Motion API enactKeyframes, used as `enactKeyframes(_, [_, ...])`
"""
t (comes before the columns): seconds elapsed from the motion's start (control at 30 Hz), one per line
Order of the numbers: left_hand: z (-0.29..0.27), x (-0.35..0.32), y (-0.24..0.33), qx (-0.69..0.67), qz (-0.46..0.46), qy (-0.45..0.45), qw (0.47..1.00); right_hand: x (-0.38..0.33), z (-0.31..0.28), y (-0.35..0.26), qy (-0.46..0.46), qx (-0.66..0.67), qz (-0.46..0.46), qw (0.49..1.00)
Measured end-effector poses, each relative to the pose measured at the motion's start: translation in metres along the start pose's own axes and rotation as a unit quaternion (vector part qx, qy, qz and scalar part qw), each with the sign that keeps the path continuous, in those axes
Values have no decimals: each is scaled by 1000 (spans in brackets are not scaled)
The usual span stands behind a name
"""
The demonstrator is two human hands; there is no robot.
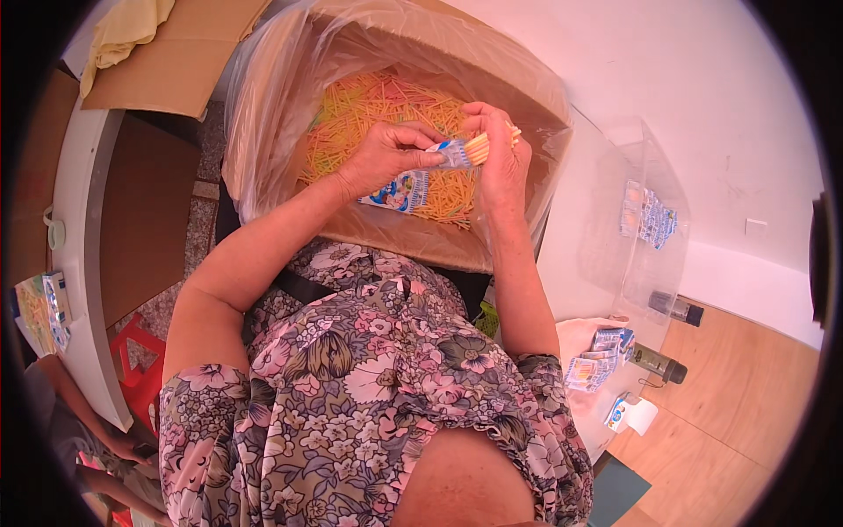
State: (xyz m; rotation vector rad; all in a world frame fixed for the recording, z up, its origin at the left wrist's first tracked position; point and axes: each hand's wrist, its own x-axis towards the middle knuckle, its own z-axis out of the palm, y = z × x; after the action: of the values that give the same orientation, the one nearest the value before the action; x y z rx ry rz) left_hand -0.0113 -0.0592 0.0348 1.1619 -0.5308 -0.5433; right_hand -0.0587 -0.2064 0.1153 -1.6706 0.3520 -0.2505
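Observation:
My left hand point(386, 156) pinches a small clear-and-blue plastic packet point(450, 155) between thumb and fingers. My right hand point(505, 176) is closed around a bundle of thin pale-yellow sticks point(478, 149), whose near ends are at the packet's mouth. How far they reach inside I cannot tell. Both hands are above a big cardboard box point(369, 239) lined with clear plastic film point(263, 132). Loose thin sticks point(378, 105), mostly yellow and orange with some pink and green, cover its bottom. Below my left hand, blue-and-white printed packets point(404, 191) rest on the loose sticks.
To the right stands a clear plastic bin point(645, 149) with packets point(654, 220) inside. Nearer are packets point(601, 358) on a pink cloth and a dark-capped bottle point(660, 363). At left are a cardboard flap point(167, 75), a white table edge point(88, 263), a red stool point(140, 356) and another person's arm point(97, 426).

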Motion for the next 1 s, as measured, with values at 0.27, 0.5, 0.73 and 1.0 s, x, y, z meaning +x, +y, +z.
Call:
enactKeyframes(0.27, [-5,-3,-5,-27,-85,12,996,-6,6,14,-99,-29,-77,992])
enactKeyframes(0.5, [-5,1,-10,-57,-125,-22,990,-23,-10,13,-66,-168,-177,967])
enactKeyframes(0.73, [-3,-4,-10,78,-147,-40,985,-86,-110,-6,107,-194,-183,958])
enactKeyframes(1.0, [14,3,5,98,-182,-37,978,-265,-358,6,424,-251,20,870])
